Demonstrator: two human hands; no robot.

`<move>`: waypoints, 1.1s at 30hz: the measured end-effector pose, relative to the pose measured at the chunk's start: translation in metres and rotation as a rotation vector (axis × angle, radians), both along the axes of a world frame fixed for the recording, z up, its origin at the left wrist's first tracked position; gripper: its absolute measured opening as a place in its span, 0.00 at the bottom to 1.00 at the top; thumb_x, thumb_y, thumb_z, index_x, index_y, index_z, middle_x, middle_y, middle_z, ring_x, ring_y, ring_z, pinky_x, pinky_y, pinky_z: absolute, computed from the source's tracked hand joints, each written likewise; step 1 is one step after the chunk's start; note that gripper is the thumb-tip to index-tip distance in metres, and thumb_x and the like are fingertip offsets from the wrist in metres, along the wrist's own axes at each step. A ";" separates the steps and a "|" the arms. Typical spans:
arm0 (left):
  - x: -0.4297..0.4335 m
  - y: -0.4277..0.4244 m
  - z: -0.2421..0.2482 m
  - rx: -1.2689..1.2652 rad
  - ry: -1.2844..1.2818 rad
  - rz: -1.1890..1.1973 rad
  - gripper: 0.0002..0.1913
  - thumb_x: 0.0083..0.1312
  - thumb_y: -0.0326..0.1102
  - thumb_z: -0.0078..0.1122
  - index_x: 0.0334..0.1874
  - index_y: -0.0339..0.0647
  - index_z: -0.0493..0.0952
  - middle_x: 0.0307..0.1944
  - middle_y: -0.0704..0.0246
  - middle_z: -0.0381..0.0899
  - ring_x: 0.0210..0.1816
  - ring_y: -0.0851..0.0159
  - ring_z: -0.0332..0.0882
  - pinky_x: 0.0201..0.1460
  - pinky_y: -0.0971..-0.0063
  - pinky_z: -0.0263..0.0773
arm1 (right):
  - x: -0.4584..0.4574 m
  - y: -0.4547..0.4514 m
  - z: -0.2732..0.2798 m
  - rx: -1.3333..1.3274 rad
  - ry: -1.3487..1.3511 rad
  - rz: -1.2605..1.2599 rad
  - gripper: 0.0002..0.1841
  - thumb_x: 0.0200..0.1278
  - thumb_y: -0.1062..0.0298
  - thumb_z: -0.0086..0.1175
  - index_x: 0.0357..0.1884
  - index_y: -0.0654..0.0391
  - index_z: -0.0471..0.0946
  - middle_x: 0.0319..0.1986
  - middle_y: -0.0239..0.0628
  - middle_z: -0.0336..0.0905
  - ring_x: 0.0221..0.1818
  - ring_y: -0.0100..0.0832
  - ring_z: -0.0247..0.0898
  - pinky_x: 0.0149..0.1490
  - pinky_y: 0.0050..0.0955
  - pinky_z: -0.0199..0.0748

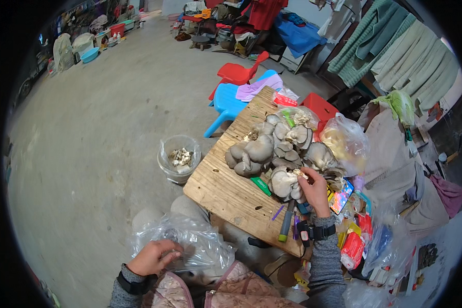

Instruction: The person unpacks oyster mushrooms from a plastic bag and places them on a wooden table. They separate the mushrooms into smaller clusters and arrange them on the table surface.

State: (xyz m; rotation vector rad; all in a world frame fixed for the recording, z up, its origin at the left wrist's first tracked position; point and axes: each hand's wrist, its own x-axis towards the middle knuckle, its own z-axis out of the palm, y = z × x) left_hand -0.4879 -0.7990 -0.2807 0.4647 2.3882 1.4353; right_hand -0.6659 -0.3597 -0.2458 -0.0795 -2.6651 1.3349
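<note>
My right hand (315, 191) has its fingers on the pale stem end of an oyster mushroom cluster (284, 184) at the near right of a wooden table. Several more grey oyster mushroom clusters (260, 148) are heaped beyond it. My left hand (156, 257) rests at the edge of a clear plastic bag (204, 244) on my lap; its fingers are partly curled, and whether they pinch the plastic is unclear. By the mushrooms lies a green object (261, 186). A grey-green handled tool (286, 222) and a purple pen-like item (296, 227) lie near the table's front edge.
A lined bucket (179, 158) with mushroom scraps stands on the floor left of the wooden table (215, 192). Blue (229, 98) and red (236, 73) plastic chairs are behind it. A lit phone (342, 196), a filled plastic bag (344, 144) and red packets (353, 250) crowd the right side.
</note>
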 end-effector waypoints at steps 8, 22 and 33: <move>-0.002 0.004 -0.004 0.113 -0.005 0.100 0.08 0.64 0.30 0.58 0.42 0.36 0.79 0.36 0.61 0.82 0.38 0.56 0.80 0.42 0.70 0.73 | 0.020 0.003 0.010 0.007 -0.005 0.181 0.19 0.51 0.74 0.58 0.48 0.63 0.76 0.36 0.39 0.77 0.36 0.31 0.72 0.44 0.26 0.71; -0.008 0.007 0.003 0.178 0.007 0.079 0.08 0.65 0.30 0.57 0.44 0.37 0.79 0.39 0.62 0.82 0.41 0.59 0.80 0.45 0.72 0.73 | 0.091 -0.067 0.063 0.163 0.429 0.246 0.17 0.42 0.83 0.55 0.39 0.63 0.77 0.42 0.44 0.77 0.45 0.39 0.74 0.51 0.31 0.71; 0.004 -0.001 0.008 0.701 -0.209 0.273 0.22 0.68 0.33 0.55 0.62 0.35 0.64 0.61 0.59 0.68 0.57 0.63 0.73 0.56 0.69 0.71 | 0.118 -0.159 0.009 -1.052 -0.151 0.312 0.17 0.59 0.69 0.57 0.49 0.64 0.72 0.48 0.45 0.75 0.50 0.33 0.73 0.54 0.27 0.72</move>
